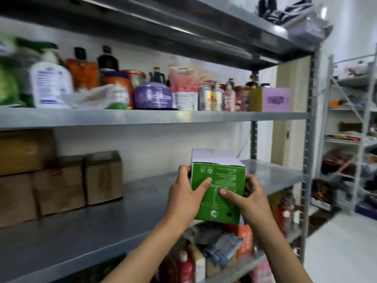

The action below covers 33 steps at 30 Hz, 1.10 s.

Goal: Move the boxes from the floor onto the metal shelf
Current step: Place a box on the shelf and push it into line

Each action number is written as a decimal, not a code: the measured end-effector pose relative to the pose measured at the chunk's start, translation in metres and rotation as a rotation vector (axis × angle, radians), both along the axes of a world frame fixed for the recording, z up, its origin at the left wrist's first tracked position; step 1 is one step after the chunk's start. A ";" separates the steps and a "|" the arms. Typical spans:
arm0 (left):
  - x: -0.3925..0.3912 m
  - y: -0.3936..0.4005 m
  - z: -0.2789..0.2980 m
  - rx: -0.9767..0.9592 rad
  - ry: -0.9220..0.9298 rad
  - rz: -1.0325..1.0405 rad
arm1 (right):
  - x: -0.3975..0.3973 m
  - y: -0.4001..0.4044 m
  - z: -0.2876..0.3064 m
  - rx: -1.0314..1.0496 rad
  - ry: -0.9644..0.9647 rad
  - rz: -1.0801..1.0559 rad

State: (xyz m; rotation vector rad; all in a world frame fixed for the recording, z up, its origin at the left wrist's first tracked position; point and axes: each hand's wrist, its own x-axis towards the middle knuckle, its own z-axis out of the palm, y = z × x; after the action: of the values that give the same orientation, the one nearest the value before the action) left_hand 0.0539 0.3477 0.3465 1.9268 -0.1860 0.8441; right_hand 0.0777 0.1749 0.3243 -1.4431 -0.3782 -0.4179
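1. Green box [219, 190] held w/ both hands over the front edge of the shelf [106, 225], at its right part; can't tell if it rests on the metal.
2. Left hand [186, 193] grips the box's left side, thumb across the green face.
3. Right hand [247, 196] grips the right side, thumb on the face near the other thumb.
4. Box top is white, print on the green face upside down.
5. Brown cartons [61, 180] at the shelf's left rear, well apart from the box.
6. Bottles [179, 92] crowd the level above.
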 end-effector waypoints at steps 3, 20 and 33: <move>-0.003 0.049 0.016 0.008 -0.015 0.080 | 0.013 0.049 0.018 -0.031 -0.024 0.083; -0.002 0.223 0.064 -0.036 -0.062 0.401 | 0.058 0.255 0.062 -0.050 -0.212 0.328; 0.001 0.314 0.054 0.021 -0.117 0.685 | 0.085 0.372 0.068 -0.200 -0.203 0.481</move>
State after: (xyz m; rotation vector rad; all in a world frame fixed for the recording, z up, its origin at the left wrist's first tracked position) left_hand 0.0553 0.6613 0.4002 1.9773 0.4243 1.4022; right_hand 0.1625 0.5470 0.3921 -1.4480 -0.9284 -0.1366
